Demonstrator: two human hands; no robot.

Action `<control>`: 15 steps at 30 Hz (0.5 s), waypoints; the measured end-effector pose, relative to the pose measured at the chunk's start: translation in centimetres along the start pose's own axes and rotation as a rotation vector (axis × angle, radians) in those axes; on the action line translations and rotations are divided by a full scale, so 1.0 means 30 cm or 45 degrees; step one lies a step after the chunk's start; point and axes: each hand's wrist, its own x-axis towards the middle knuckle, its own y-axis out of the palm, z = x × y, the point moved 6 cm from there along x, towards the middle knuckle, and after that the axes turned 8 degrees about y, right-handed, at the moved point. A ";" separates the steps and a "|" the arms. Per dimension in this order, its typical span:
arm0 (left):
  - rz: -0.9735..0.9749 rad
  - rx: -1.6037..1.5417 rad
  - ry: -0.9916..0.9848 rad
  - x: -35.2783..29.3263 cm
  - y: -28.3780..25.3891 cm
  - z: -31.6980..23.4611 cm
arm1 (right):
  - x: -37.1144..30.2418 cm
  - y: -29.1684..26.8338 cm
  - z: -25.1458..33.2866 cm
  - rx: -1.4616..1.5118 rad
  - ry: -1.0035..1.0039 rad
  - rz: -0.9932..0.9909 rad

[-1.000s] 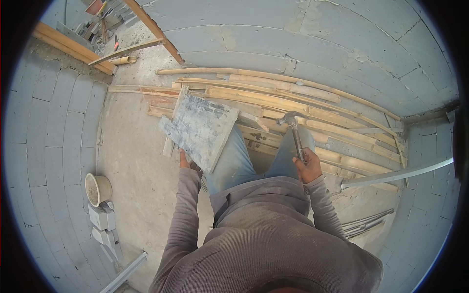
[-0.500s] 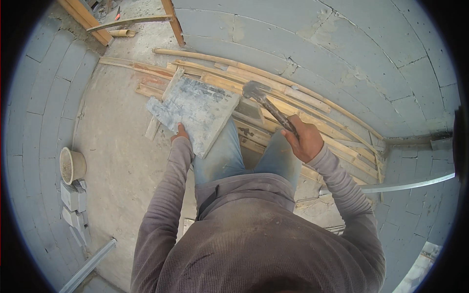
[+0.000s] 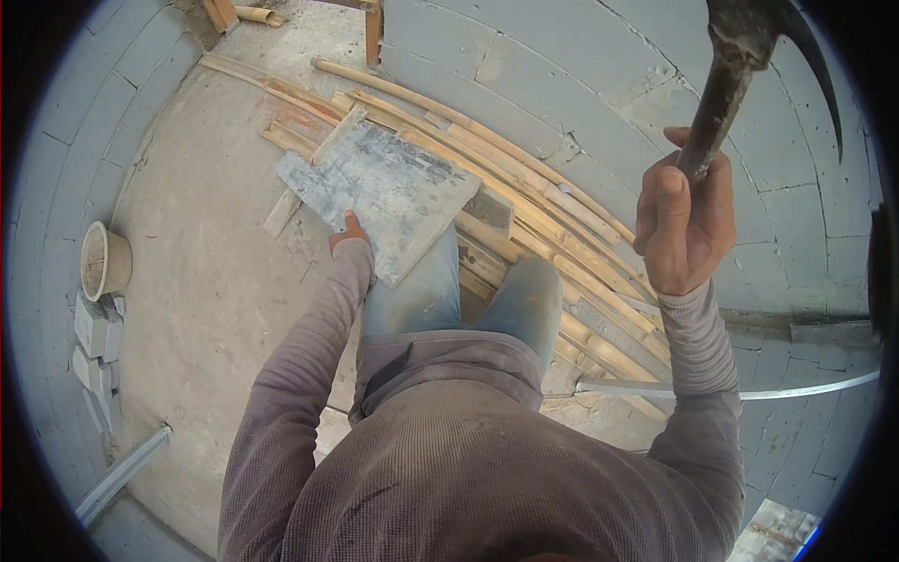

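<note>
My right hand (image 3: pixel 686 220) is closed round the handle of a claw hammer (image 3: pixel 716 108), raised high at the upper right with its dark head up. My left hand (image 3: pixel 350 232) grips the near left edge of a flat board (image 3: pixel 384 192), grey and smeared with dried mortar or paint. Its thumb lies on top; the other fingers are hidden below. The board lies tilted over my left thigh. A narrow wooden strip (image 3: pixel 281 214) sticks out from under its left side.
Long bamboo poles and wooden battens (image 3: pixel 524 192) lie along the grey block wall (image 3: pixel 581 84). On the left stand a bucket (image 3: pixel 106 261) and several grey blocks (image 3: pixel 95 328). Metal bars are at lower left (image 3: pixel 122 476) and right (image 3: pixel 712 389).
My right hand has swung the hammer up and to the right, away from the board. The left hand still holds the board in nearly the same place. The view has shifted slightly.
</note>
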 end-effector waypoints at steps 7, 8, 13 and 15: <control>-0.037 -0.014 0.106 0.068 0.045 -0.014 | -0.299 0.188 -0.488 -0.718 0.258 0.972; 0.021 -0.040 0.022 0.110 0.073 0.033 | -0.263 0.185 -0.482 -0.651 0.157 0.912; -0.012 -0.059 -0.091 0.055 -0.026 0.069 | -0.006 0.064 -0.019 -0.330 0.065 0.318; -0.002 -0.050 -0.094 0.055 -0.012 0.055 | 0.000 0.032 0.003 -0.101 0.111 0.085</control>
